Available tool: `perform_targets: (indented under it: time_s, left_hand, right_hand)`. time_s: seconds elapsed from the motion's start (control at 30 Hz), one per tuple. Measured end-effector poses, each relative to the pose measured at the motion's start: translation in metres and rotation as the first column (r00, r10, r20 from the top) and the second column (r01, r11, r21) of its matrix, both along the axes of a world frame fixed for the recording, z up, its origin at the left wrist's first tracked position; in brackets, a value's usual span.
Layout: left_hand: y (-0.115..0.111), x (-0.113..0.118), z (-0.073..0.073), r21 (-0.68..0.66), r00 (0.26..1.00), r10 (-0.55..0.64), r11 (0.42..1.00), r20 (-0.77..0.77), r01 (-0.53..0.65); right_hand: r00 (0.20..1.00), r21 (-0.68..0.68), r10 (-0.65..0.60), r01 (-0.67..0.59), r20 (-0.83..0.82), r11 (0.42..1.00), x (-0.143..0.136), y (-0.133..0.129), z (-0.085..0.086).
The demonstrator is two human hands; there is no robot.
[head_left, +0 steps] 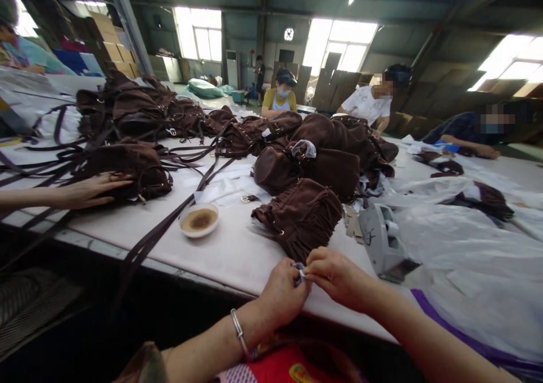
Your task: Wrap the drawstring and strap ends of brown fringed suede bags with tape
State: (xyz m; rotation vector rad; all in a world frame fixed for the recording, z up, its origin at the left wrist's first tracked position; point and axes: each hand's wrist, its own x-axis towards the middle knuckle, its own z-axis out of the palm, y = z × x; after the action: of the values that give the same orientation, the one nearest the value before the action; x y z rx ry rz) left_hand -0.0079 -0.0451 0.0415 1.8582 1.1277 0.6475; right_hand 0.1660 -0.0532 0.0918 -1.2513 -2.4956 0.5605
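Note:
At the near edge of the white table my left hand (285, 292), with a silver bangle on its wrist, is closed around a small piece of whitish wrapping (299, 271). Close against it, my right hand (333, 275) pinches the same piece between thumb and fingers. Just beyond both hands lies a brown fringed bag (301, 213), its lower fringe reaching toward my fingers. What the wrapping covers is hidden by the fingers.
A shallow dish (199, 220) holds something brown. Brown bags (326, 168) are piled behind. A tape dispenser (384, 241) and clear plastic sheets (462, 258) lie right. At left, another person's hand (97, 190) touches a bag. More people are across the table.

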Motion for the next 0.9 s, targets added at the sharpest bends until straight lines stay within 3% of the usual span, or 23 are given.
perform_targets:
  time_s: [0.23, 0.6, 0.77, 0.9]
  left_hand:
    - [-0.004, 0.002, -0.006, 0.075, 1.000, 0.006, 0.997, 0.004, -0.007]
    - [0.000, -0.001, -0.008, 0.090, 0.999, -0.039, 0.995, -0.033, 0.042]
    - [0.003, -0.006, -0.006, 0.076, 0.990, -0.140, 0.987, -0.031, 0.142]
    - [0.002, -0.006, -0.008, 0.066, 0.988, -0.152, 0.986, -0.018, 0.153]
  right_hand:
    - [0.985, -0.097, -0.107, 0.121, 0.132, 0.988, -0.010, 0.016, 0.009]
    - [0.925, -0.019, 0.036, -0.031, 0.379, 0.999, -0.016, 0.012, 0.006]
    - [0.936, 0.092, 0.018, -0.054, 0.353, 0.994, -0.014, 0.002, 0.001]
    - [0.941, 0.083, 0.024, -0.055, 0.337, 0.995, -0.009, -0.003, -0.006]
